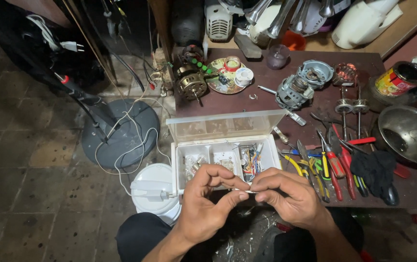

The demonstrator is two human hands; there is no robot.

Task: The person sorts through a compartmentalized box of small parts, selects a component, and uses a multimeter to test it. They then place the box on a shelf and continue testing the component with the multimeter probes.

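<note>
Dim workshop floor tiles run off to my left, and a dark brown desk (pixel 315 116) crowded with motor parts and tools lies ahead of me. My left hand (pixel 206 199) and right hand (pixel 286 194) meet just above my lap, fingertips pressed together, both pinching a small pale part (pixel 245 190) between them; it is too small for me to tell what it is. Just beyond my knuckles sits an open clear compartment box (pixel 225 155), lid up, with tiny fittings in the near cells and a tangle of coloured wires (pixel 251 162) in the cell right of centre. To the right of my right hand lies a row of pliers and screwdrivers (pixel 332 167) with red and yellow handles, then a black cloth (pixel 376 170) and a steel bowl (pixel 409 133). Left of my left hand stands a white bucket (pixel 155 191).

For a part this small, I judge it best to keep both wrists low and close to the box, so a slip drops it into a cell, and to grip lightly with the fingertips.
</note>
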